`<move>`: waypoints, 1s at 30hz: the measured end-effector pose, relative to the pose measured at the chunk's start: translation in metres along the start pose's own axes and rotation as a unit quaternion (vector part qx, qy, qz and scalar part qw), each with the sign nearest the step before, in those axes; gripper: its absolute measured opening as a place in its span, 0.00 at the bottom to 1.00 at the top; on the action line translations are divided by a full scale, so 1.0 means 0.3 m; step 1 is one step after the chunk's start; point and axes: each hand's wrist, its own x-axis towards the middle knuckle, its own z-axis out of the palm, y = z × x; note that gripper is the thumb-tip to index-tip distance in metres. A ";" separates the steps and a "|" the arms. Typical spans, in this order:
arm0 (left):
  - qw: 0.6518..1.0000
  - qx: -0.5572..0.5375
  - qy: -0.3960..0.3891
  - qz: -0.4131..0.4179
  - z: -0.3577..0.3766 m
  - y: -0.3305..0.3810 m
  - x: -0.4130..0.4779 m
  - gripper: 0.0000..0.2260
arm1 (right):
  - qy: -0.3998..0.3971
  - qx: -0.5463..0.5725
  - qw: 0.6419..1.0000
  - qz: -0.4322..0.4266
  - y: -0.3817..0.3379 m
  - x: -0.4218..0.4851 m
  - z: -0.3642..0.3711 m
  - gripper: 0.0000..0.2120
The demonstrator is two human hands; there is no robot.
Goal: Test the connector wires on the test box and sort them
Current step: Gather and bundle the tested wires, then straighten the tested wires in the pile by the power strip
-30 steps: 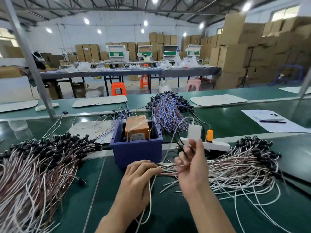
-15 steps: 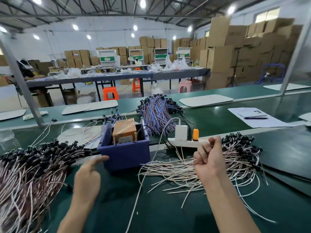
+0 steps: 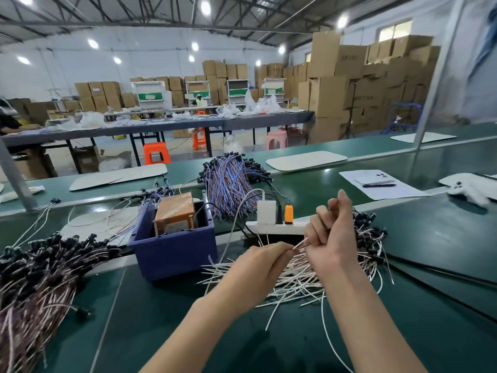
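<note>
An orange-brown test box (image 3: 175, 212) sits inside a dark blue bin (image 3: 174, 249) at centre. To its right a loose pile of white connector wires (image 3: 301, 281) with black plugs spreads over the green bench. My right hand (image 3: 332, 232) is raised above that pile with curled fingers gripping a wire. My left hand (image 3: 262, 267) pinches the bare end of that same wire (image 3: 301, 243), just left of the right hand. A large heap of pink-white wires (image 3: 35, 286) with black plugs lies at the far left.
A white power strip (image 3: 271, 226) with a white adapter and an orange plug lies behind the hands. A bundle of blue-purple wires (image 3: 231, 181) lies beyond the bin. Papers with a pen (image 3: 379, 184) lie at right. A metal post (image 3: 16, 179) stands at left.
My left hand has come back from the left heap to the right hand and pinched a wire end. My right hand stayed raised over the white pile.
</note>
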 end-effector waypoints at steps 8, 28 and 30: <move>0.997 0.067 0.000 -0.035 0.011 -0.055 0.052 0.14 | 0.038 -0.070 0.995 -0.052 -0.138 0.083 -0.113 0.15; 0.987 0.135 0.024 -0.084 0.203 -0.139 0.201 0.20 | 0.046 -0.486 0.854 -0.179 -0.045 0.084 -0.161 0.31; 0.991 0.100 0.050 -0.079 0.147 -0.151 0.129 0.19 | -0.010 -0.520 0.829 -0.203 0.046 0.040 -0.138 0.26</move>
